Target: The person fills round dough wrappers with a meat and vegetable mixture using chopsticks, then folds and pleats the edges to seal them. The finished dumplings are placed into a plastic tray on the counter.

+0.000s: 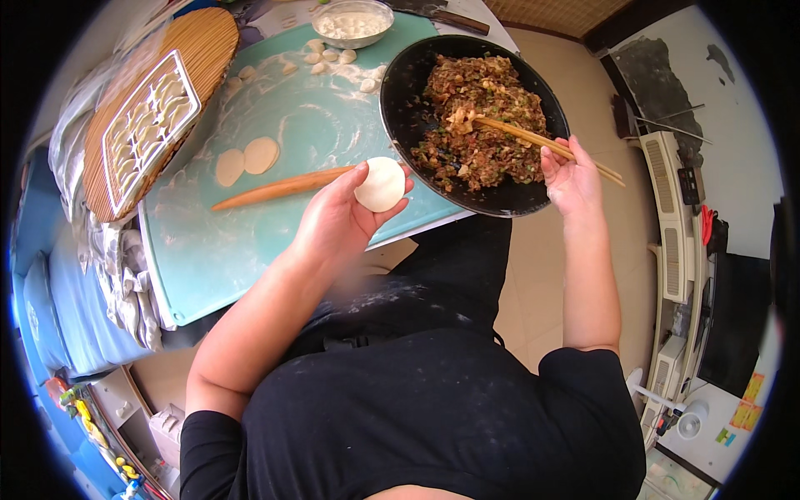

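A round dumpling wrapper [381,185] lies across the fingers of my left hand [337,210], which holds it near the front edge of the green mat. My right hand [573,177] grips a pair of wooden chopsticks [533,136]. Their tips pinch a lump of filling at the middle of the minced filling [492,92] heaped in a black pan [400,108]. Behind my left hand, a wooden rolling pin [275,188] rests on the mat, its right end hidden by the hand. Two more flat wrappers [261,155] overlap just beyond it.
Folded dumplings sit in a white tray [125,202] on a round woven board [221,33] at the left. A bowl of flour [352,23] stands at the back, near several small dough pieces [331,55] on the floury green mat [192,258]. A knife handle [461,22] lies behind the pan.
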### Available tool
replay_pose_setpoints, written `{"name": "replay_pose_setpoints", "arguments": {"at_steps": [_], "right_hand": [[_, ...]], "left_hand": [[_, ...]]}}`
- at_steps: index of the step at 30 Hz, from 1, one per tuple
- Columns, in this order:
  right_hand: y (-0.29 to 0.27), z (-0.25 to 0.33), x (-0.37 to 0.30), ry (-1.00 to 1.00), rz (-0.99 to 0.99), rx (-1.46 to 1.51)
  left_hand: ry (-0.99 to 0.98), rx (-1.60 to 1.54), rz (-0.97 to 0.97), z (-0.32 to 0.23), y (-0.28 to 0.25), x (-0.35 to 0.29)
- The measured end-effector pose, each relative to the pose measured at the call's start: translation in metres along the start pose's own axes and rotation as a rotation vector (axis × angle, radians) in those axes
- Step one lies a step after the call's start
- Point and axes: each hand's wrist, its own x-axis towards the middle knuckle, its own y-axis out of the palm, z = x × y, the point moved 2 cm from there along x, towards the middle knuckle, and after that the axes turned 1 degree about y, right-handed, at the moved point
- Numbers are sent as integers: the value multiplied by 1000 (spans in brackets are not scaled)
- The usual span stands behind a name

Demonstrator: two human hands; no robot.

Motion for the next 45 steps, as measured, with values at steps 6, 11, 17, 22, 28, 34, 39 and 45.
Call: {"name": "replay_pose_setpoints", "arguments": {"at_steps": [6,11,17,22,28,34,39,45], "right_hand": [[24,-11,-41,70,173,47],[47,-38,-79,-129,252,-187],[63,-55,-127,-954,623,-694],[78,-47,-145,-1021,682,-900],[71,-21,-138,-721,617,-512],[50,-22,-118,-564,547,-331],[51,-35,-103,-437,567,-250],[52,-32,-102,-385,579,-65]], "left_hand": [[-26,-68,-12,3,11,9],[36,-147,-52,4,16,4],[83,-187,-75,4,13,-2],[124,22,-113,7,7,-8],[100,-79,-101,4,-6,-18],[39,-296,94,0,6,-31],[-31,-322,192,1,20,-43],[-22,-321,152,1,18,-48]]}}
